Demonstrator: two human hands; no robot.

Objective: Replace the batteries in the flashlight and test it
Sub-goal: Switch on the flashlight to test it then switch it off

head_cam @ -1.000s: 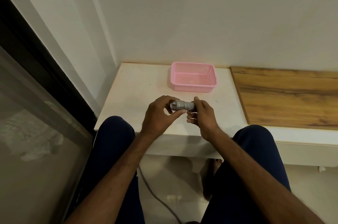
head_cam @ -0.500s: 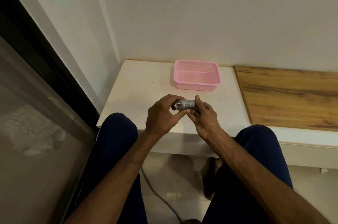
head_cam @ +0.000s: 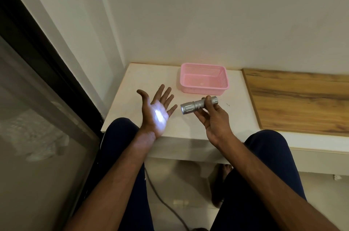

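Observation:
A small silver flashlight [head_cam: 196, 106] lies across the fingers of my right hand [head_cam: 213, 119], which grips its rear half above the white table. The lens end points left. My left hand [head_cam: 157, 112] is held flat, palm facing right, fingers spread, a short gap away from the lens. A bright white patch of light falls on that palm. No loose batteries are visible.
A pink plastic basket [head_cam: 221, 89] sits at the back of the white table [head_cam: 143, 79], and nothing shows inside it. A wooden board [head_cam: 302, 102] covers the surface to the right. A wall stands close behind, a glass door at left, a cable on the floor.
My left hand has let go of the flashlight, moved left and spread flat. The right hand alone holds the flashlight, and a light spot has appeared on the left palm.

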